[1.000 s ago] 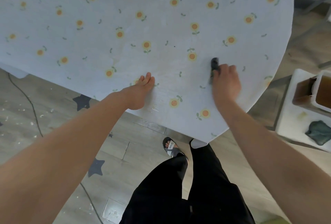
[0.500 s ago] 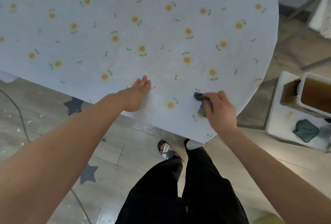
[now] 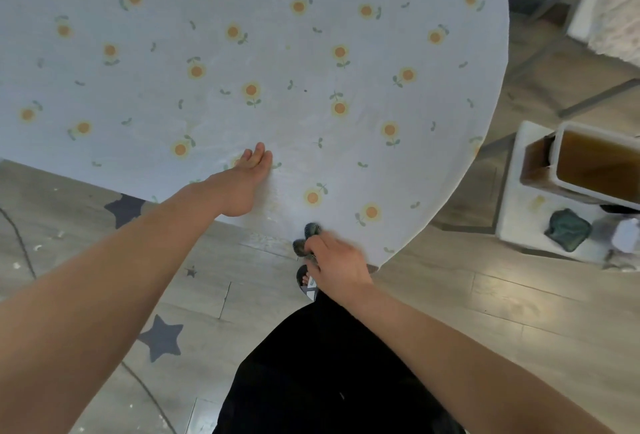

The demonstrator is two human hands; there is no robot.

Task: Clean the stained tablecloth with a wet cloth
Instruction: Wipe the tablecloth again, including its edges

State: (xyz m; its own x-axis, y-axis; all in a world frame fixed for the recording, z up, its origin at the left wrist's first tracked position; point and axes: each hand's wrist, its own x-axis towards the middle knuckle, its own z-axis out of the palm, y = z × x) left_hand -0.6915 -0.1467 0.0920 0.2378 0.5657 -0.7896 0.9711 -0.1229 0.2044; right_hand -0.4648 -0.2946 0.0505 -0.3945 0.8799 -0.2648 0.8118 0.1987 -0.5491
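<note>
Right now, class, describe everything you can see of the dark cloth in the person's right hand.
The cloth is small, dark grey-green and soft-looking, bunched into a wad. The right hand grips it, hiding most; two rounded lumps poke out beyond the fingers. It sits at the near edge of the flowered tablecloth, seemingly pressed on it. Whether it is wet cannot be told.

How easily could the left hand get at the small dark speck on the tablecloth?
Probably yes. The left hand lies flat on the tablecloth, the speck sits a little beyond its fingertips, and only bare fabric lies between them.
</note>
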